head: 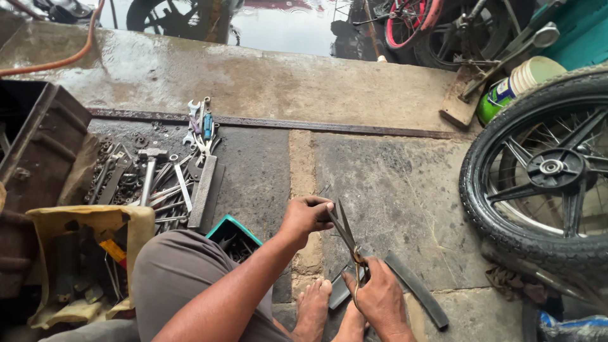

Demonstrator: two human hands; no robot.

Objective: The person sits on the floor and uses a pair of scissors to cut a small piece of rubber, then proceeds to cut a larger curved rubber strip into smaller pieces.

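Observation:
My right hand [379, 294] grips the handles of a pair of scissors [346, 233], whose open blades point up and away. My left hand [306, 215] is closed around a small dark piece at the tips of the blades. A strip of black rubber [418, 289] runs from under my right hand toward the lower right across the stone floor. My bare feet [315, 308] rest on the floor just below the hands, next to a flat dark piece [339, 292].
A pile of spanners, a hammer and files [166, 174] lies at the left, beside a green box [234, 235] and a yellow container [88, 253]. A motorcycle wheel [544, 174] stands at the right. A green-and-white tub [516, 85] and bicycles are behind it.

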